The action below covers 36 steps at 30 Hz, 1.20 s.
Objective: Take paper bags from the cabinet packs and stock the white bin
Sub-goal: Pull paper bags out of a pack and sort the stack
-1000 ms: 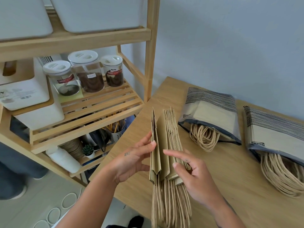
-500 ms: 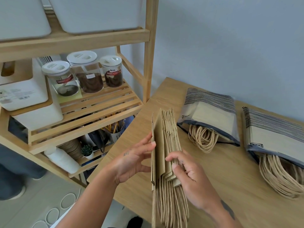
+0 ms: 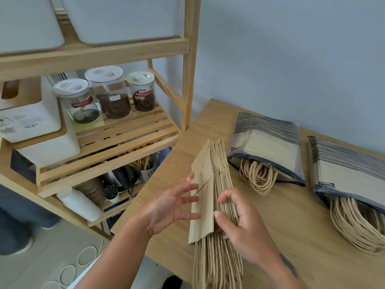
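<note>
Paper bags (image 3: 220,174) upright, right hand (image 3: 245,232) gripping them (thumb forward), left hand (image 3: 173,207) flat, fingers spread

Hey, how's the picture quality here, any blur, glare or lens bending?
Head view: soft even daylight, no harsh glare; wooden shelf rails bow slightly from the wide lens; left hand fingertips and the table grain look motion-smeared; jar labels are readable.

Left hand (image 3: 175,205): fingers straight, spread, tips touching the stack of folded brown paper bags (image 3: 205,170). Right hand (image 3: 241,224): fingers and thumb curled round it. Left forearm (image 3: 116,259) enters from 7 o'clock, right forearm (image 3: 285,272) from 5 o'clock.
</note>
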### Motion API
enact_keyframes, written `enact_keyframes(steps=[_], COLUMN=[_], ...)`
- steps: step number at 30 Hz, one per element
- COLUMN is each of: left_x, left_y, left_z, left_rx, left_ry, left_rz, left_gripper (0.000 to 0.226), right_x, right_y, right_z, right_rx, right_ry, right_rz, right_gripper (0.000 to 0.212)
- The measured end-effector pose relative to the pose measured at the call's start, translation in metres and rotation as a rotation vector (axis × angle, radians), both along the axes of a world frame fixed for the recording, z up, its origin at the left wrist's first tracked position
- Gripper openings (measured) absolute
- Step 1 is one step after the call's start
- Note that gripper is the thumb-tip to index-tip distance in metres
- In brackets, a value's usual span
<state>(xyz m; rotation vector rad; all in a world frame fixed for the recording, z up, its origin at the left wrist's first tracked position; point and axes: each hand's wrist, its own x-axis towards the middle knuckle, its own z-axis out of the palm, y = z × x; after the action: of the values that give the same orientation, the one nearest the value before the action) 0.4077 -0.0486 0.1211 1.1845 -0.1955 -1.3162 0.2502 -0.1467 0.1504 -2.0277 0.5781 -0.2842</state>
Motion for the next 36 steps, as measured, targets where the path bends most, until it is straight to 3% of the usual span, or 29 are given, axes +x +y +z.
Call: enact_keyframes(steps=[5,10,14,19,23,27,30,36], left_x=[-0.002,-0.01,-0.016,-0.018,-0.02,-0.021,-0.021,-0.015], left_y=[0.002,0.003,0.0,-0.003,-0.003,0.0,0.006,0.024], left_z=[-0.016,-0.025,-0.03,-0.037,-0.039,-0.04,-0.038,-0.02], left_rx=[0.027,0.062,0.082,0.122,0.122,0.127,0.097,-0.027], left_ry=[-0.085,-0.333,-0.433,-0.586,-0.675,-0.777,-0.749,-0.557], left_rz=[0.04,-0.118,-0.113,-0.123,-0.104,-0.087,-0.055,0.048], left_gripper=[0.051,0.062,0.063,0.062,0.065,0.068,0.069,0.068], right_x=[0.003,0.018,0.031,0.038,0.034,0.021,0.015,0.031], right_y=[-0.004,-0.009,-0.021,-0.032,-0.041,-0.047,-0.043,-0.037], right_z=[0.007,0.016,0.013,0.004,-0.009,-0.03,-0.046,-0.051], right_rx=[0.126,-0.007,-0.074,-0.036,0.153,0.475,0.648,0.843], right_ry=[0.026,0.104,0.201,0.2,0.094,-0.033,-0.129,-0.263], right_rz=[0.051,0.044,0.02,-0.059,-0.153,-0.204,-0.216,-0.093], right_gripper=[0.037,0.047,0.058,0.039,0.039,0.041,0.041,0.072])
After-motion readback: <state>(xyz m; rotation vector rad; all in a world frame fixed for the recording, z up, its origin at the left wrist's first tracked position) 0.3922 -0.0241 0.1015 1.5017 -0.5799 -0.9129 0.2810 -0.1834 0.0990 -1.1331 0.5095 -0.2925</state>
